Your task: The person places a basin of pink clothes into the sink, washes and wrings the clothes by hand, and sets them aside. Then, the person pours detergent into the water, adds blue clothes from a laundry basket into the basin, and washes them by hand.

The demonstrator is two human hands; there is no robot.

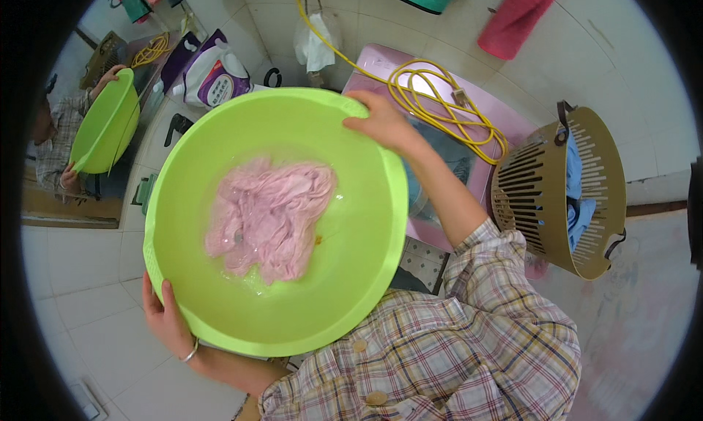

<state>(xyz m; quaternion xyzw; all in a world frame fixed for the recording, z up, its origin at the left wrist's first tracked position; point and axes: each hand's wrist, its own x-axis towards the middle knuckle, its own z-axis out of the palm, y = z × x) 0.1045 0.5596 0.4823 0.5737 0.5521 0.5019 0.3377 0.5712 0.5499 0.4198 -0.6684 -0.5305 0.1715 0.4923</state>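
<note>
A large light green plastic basin (351, 267) is held up in front of me. A wet, crumpled pink cloth (274, 217) lies in it with a little sudsy water. My left hand (170, 316), with a bracelet at the wrist, grips the basin's rim at the lower left; part of its fingers is hidden behind the rim. My right hand (379, 118) grips the handle part of the rim at the upper right, the fingers over the edge.
A pink washing machine (508, 116) stands behind my right arm, a coiled yellow extension cord (434, 110) on its top. Right of it is a brown slotted laundry basket (598, 146) with blue cloth. Detergent bottles (219, 83), a black tap (178, 127) and a mirror (71, 212) are at the left.
</note>
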